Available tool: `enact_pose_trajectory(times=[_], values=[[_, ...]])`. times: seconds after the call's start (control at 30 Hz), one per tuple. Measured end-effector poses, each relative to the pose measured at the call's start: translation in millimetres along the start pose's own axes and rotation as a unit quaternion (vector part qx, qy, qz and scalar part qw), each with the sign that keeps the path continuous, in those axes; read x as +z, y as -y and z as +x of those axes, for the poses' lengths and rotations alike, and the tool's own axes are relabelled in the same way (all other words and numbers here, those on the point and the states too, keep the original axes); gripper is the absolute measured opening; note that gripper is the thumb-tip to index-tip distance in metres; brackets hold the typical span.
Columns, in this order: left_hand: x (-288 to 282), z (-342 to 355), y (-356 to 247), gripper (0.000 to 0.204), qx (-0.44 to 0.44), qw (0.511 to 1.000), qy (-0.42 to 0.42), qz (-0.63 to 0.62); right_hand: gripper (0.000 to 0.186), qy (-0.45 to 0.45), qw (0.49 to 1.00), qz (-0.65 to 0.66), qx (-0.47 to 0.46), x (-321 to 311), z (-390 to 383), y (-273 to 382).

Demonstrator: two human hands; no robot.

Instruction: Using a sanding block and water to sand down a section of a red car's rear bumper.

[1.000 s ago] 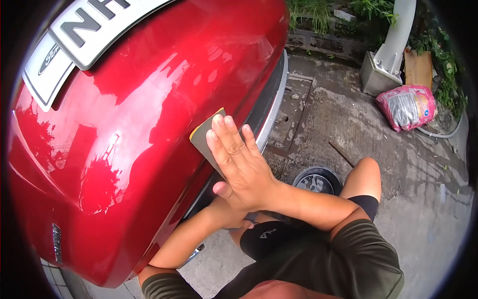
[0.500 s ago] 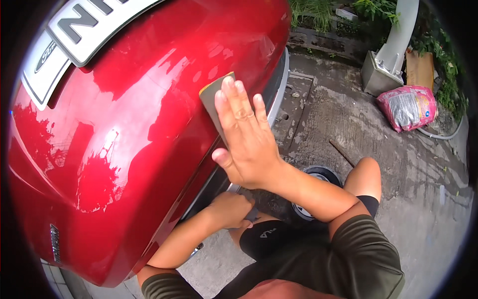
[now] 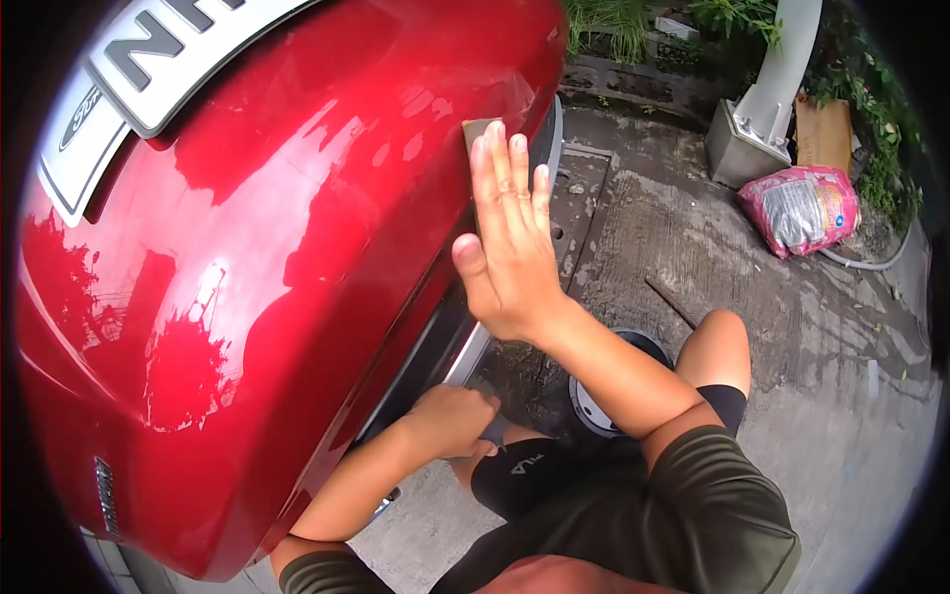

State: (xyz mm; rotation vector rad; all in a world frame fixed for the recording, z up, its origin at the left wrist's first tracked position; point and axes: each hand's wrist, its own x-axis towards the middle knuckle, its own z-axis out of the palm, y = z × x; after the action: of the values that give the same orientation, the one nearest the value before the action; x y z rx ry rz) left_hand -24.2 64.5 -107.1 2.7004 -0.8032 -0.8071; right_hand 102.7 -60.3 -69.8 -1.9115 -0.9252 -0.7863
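My right hand [image 3: 512,233] lies flat with straight fingers, pressing a thin grey-brown sheet of sandpaper [image 3: 477,131] against the right edge of a red car's rear bumper [image 3: 327,327]. Most of the sheet is hidden under my fingers; its upper corner shows past the fingertips. My thumb sticks out to the left, over the red paint. Lower down, my left hand [image 3: 450,421] is closed beside the bumper's dark lower trim, around a grey thing [image 3: 494,430] that is mostly covered by my fingers.
A number plate [image 3: 188,49] is on the car at upper left. By my right forearm stands a round dark-rimmed bucket [image 3: 584,401]. A stick [image 3: 671,301] lies on the wet concrete. Farther off are a pink sack [image 3: 800,210], a metal post [image 3: 777,89] and cardboard [image 3: 824,134].
My right hand and the sandpaper have slid up and to the right, toward the bumper's outer edge. The left hand stays about where it was. The view has shifted slightly.
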Motion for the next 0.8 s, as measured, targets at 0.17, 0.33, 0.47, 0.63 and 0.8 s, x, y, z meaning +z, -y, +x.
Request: enact_pose_trajectory(times=[0.17,0.33,0.47,0.63,0.8], values=[[39.3,-8.3,29.7,0.062,0.158,0.949,-0.268,0.046,0.079,0.049,0.994,0.090,-0.040,15.2,-36.4,53.5],[-0.4,-6.2,2.6,0.061,-0.028,0.995,0.070,0.064,0.080,-0.028,0.996,0.043,0.069,-4.7,26.2,-0.3],[9.0,-1.9,13.3,0.067,0.021,0.998,-0.047,0.018,0.080,0.040,0.996,0.005,-0.077,7.0,-17.4,22.1],[32.6,-10.2,30.9,0.064,0.090,0.987,-0.122,0.044,0.080,0.013,0.993,0.102,-0.054,11.5,-10.2,49.9],[-24.3,5.0,-5.5,0.073,-0.111,0.973,0.202,0.000,0.075,-0.043,0.998,0.017,0.035,-10.3,37.8,-8.0]])
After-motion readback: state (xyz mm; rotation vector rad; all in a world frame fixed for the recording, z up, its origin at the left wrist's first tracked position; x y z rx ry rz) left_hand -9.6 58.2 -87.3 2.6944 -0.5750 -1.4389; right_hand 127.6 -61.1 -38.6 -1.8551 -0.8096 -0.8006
